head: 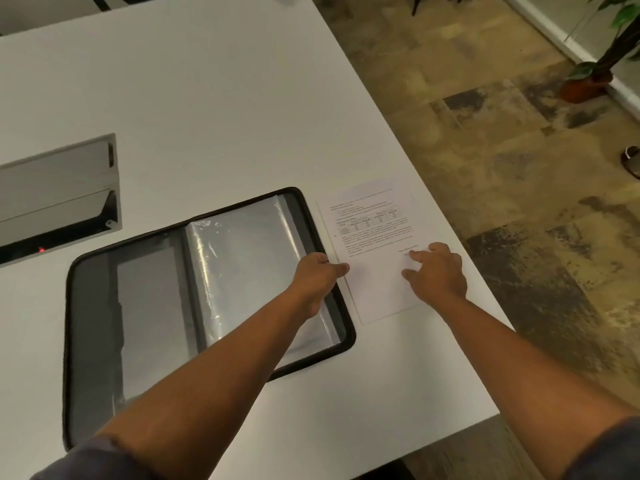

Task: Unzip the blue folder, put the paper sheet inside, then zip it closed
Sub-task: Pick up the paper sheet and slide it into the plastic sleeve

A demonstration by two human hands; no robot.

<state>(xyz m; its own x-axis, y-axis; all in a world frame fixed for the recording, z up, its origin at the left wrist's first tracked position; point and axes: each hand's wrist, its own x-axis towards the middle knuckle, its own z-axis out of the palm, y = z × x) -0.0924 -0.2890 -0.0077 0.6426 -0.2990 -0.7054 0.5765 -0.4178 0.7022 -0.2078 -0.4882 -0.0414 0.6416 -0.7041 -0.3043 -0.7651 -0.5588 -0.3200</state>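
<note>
The folder lies open flat on the white table, dark zip edge all round, clear plastic sleeves on its right half. A printed paper sheet lies on the table just right of the folder. My left hand is at the sheet's left edge, over the folder's right rim, fingers curled and thumb on the paper, pinching it. My right hand rests on the lower right part of the sheet with fingers spread.
A grey cable box with an open lid is sunk into the table at the left, a red light inside. The table's right edge runs close to the sheet. Beyond it is patterned floor and a potted plant.
</note>
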